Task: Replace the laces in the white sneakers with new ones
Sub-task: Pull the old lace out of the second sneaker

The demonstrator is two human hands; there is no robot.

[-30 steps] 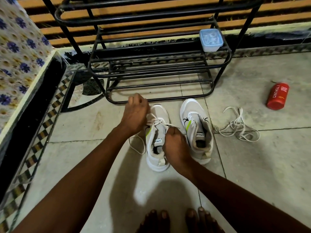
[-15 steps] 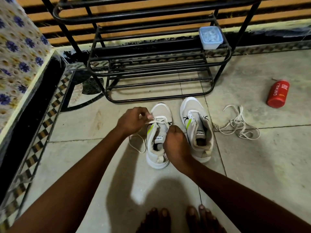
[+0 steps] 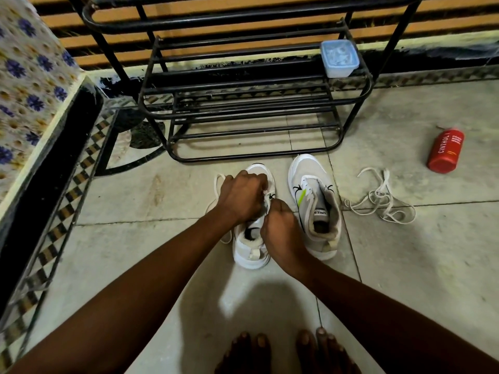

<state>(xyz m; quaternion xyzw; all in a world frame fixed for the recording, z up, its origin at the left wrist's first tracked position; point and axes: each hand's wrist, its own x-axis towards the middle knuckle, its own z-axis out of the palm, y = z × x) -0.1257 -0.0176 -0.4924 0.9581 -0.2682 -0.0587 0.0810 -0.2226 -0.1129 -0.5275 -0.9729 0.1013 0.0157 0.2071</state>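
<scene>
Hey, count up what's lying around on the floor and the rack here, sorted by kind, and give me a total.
White sneakers: 2, left sneaker and right sneaker
Laces: 2, one in the hands, one loose pile
Red bottle: 1
Plastic container: 1
Black metal rack: 1
Total: 7

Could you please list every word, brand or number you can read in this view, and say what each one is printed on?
"CINTHOL" on the red bottle lying on the floor; the smaller white print beside it is too small to read.
"SPEED", apparently, on the tongue label of the right sneaker; too blurred to be sure.
Nothing else is readable.
</scene>
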